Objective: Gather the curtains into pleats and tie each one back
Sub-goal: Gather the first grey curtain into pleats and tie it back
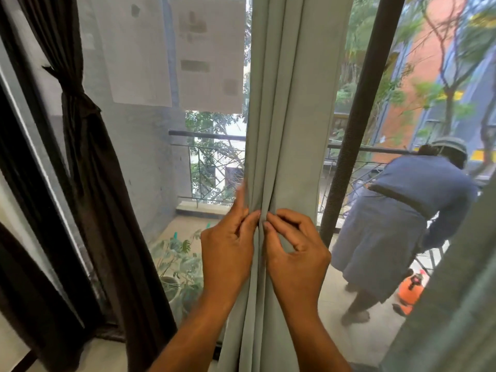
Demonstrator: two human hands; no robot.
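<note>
While both hands work the folds, the scene reads:
Left hand [228, 248]: fingers pinch a pleat of the grey curtain [281, 116].
Right hand [295, 251]: fingers curled, pinching the next fold, just beside the left.
Grey curtain: hangs centre, near.
Dark curtain [88, 162]: left, tied back.

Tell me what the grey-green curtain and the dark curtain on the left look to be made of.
Grey-green curtain: seemingly a smooth, matte, opaque woven fabric; it falls in soft, even folds with no sheen.
Dark curtain: probably a thinner brown-black cloth; it is cinched tight at its tie, crumples finely there, and shows a faint sheen.
</note>
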